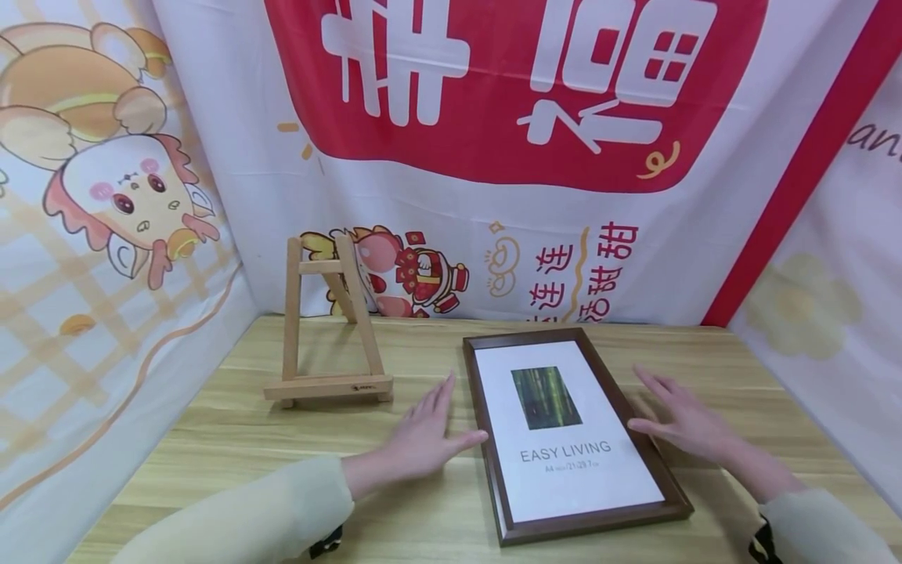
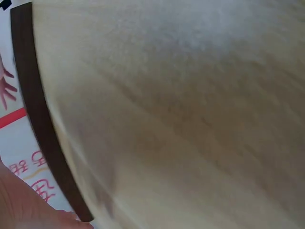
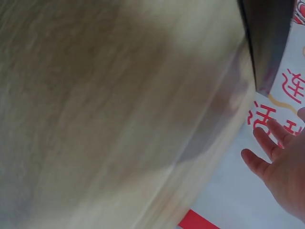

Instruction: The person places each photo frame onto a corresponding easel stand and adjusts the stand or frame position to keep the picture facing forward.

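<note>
A dark brown picture frame (image 1: pixel 597 520) lies face up on the table, slightly turned. Behind its front is a white sheet (image 1: pixel 507 478) printed "EASY LIVING" with a small green forest picture (image 1: pixel 546 398). My left hand (image 1: pixel 421 440) is at the frame's left side, fingers straight and thumb tip right at the edge. On the other side, my right hand (image 1: pixel 687 421) has its fingers extended, with the thumb close to the right edge. Each wrist view shows one side of the frame (image 2: pixel 40 109) as a dark strip, near the left hand (image 2: pixel 24 205) and the right hand (image 3: pixel 288 179).
A small wooden easel (image 1: pixel 327 388) stands at the back left of the wood-grain table (image 1: pixel 225 462). Printed cloth hangs behind the table (image 1: pixel 437 176) and along both sides. Light sleeves (image 1: pixel 282 501) cover the forearms.
</note>
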Tool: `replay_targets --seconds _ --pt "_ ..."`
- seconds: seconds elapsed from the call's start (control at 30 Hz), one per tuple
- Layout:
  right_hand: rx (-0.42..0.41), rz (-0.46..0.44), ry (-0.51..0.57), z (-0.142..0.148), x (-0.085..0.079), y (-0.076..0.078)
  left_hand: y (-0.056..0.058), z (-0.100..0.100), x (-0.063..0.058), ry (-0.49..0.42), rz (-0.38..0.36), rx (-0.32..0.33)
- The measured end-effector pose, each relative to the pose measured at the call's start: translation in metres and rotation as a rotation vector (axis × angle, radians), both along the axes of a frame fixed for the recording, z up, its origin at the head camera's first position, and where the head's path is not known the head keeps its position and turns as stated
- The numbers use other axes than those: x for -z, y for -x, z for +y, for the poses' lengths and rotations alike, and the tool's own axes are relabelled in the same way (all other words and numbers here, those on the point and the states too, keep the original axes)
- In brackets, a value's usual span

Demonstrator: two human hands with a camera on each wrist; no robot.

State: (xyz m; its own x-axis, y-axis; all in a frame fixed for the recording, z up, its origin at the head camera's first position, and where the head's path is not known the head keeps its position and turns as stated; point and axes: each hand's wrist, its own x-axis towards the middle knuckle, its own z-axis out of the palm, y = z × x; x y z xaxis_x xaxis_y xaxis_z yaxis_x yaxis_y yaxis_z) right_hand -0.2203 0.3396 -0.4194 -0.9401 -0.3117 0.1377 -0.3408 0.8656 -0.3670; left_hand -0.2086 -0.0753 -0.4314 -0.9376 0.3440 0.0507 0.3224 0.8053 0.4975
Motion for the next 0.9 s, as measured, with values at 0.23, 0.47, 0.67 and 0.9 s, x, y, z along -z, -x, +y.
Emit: replay_targets --seconds 0.23,0.47,0.67,0.9 --pt "-0.001 -0.067 0.043 0.002 0.008 0.004 0.003 0.014 0.014 -0.084 -0.100 -0.014" --pt "-0.017 -0.135 0.120 0.001 0.013 0.005 0.004 0.020 0.019 -0.063 -0.103 -0.008" --pt "-0.026 -0.141 0.172 0.002 0.016 0.004 0.005 0.022 0.018 -0.075 -0.113 0.017" --pt "-0.033 -0.144 0.215 0.002 0.019 0.007 0.006 0.023 0.018 -0.127 -0.132 0.024"
